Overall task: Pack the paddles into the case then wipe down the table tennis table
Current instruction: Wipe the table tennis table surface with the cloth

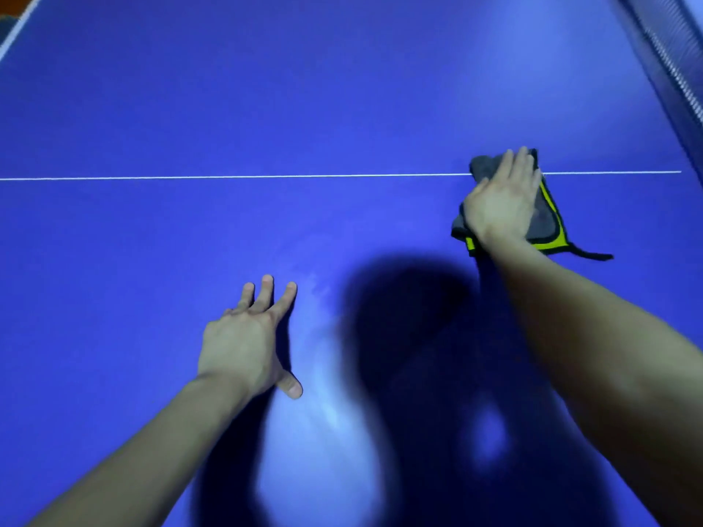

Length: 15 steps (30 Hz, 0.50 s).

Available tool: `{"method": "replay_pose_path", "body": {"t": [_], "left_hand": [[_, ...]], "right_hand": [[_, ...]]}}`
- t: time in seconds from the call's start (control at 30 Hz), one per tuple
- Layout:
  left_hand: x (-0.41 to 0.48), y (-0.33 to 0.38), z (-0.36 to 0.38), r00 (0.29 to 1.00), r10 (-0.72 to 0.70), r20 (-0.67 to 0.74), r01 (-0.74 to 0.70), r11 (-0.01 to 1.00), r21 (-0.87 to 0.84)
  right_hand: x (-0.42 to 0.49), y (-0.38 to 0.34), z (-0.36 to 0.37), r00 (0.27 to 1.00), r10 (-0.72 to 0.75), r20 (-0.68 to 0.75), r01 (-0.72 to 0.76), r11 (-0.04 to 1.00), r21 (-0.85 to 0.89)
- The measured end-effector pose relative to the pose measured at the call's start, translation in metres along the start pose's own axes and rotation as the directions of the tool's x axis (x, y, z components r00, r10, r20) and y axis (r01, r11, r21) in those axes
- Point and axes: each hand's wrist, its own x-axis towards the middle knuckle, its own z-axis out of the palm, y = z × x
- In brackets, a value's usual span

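Observation:
The blue table tennis table [266, 108] fills the view, with a white centre line [228, 177] running across it. My right hand [502, 199] presses flat, fingers straight, on a grey cloth with yellow-green trim [547, 218] that lies over the right end of that line. My left hand [247, 344] rests on the table nearer to me, fingers spread and straight, holding nothing. No paddles or case are in view.
The net [669, 51] runs along the upper right corner. The table's white-edged far-left corner [15, 32] shows at the upper left. Shadows of my head and arms fall on the near middle of the table.

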Motion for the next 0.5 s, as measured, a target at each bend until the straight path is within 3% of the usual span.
{"method": "replay_pose_path", "body": {"t": [0.1,0.2,0.27,0.3,0.33,0.4,0.47,0.5], "left_hand": [[-0.001,-0.001,-0.001,1.0,0.002,-0.023,-0.002,1.0,-0.004],[-0.001,-0.001,-0.002,0.999,-0.006,-0.031,0.005,1.0,-0.028],[-0.001,0.0,0.0,0.999,-0.022,-0.033,0.021,0.999,-0.039],[0.0,-0.001,0.0,0.999,-0.021,-0.036,0.02,0.999,-0.036],[0.0,-0.002,0.001,0.999,-0.015,-0.032,0.013,0.999,-0.037],[0.001,-0.004,0.003,1.0,-0.009,-0.02,0.008,0.999,-0.042],[0.001,-0.005,0.004,1.0,-0.004,-0.026,0.003,0.999,-0.033],[0.001,-0.005,0.005,0.999,-0.003,-0.037,0.002,1.0,-0.031]], "right_hand": [[-0.041,-0.086,0.023,0.971,-0.234,-0.044,0.235,0.972,0.027],[-0.107,-0.191,0.037,0.791,-0.612,-0.006,0.608,0.784,0.121],[-0.136,-0.222,0.033,0.656,-0.743,0.135,0.728,0.67,0.147],[-0.132,-0.218,0.031,0.626,-0.763,0.163,0.74,0.647,0.184],[-0.12,-0.202,0.029,0.64,-0.756,0.136,0.726,0.653,0.217],[-0.082,-0.141,0.028,0.778,-0.626,0.054,0.606,0.769,0.203],[-0.036,-0.057,0.019,0.934,-0.356,0.033,0.353,0.933,0.073],[-0.018,-0.021,0.01,0.974,-0.221,0.043,0.221,0.975,0.02]]}}
